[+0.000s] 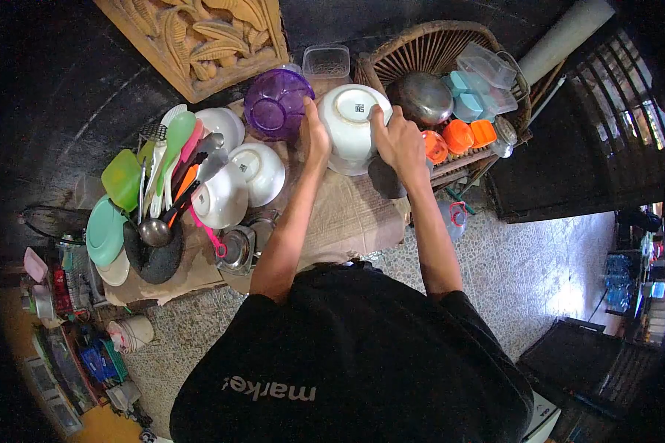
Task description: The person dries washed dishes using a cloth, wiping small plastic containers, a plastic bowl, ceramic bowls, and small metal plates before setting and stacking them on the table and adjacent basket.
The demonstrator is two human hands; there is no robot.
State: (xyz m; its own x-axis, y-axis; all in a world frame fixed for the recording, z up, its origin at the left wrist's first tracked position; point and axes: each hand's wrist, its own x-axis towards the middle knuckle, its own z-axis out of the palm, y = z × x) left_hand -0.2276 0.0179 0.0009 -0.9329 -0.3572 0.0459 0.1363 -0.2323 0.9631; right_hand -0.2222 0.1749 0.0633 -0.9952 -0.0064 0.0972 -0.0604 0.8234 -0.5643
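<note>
An upturned white bowl (pixel 341 136), its marked base facing up, is held between both hands above the cardboard-covered surface (pixel 355 214). My left hand (pixel 316 136) grips its left side, with the fingertips partly hidden, close to a purple bowl (pixel 273 103). On the right side my right hand (pixel 400 144) grips the bowl, its thumb near the base. More white bowls (pixel 257 174) lie upside down to the left, beside a bundle of spatulas and ladles (pixel 177 144). Under my right hand is a dark round object (pixel 386 179), partly covered.
A wicker rack (pixel 436 37) at the back right holds a metal pot (pixel 421 97), orange-lidded containers (pixel 458 136) and clear boxes. A carved wooden panel (pixel 207 44) stands behind. Green plates (pixel 106 230) and a stone mortar (pixel 154 255) sit at the left edge.
</note>
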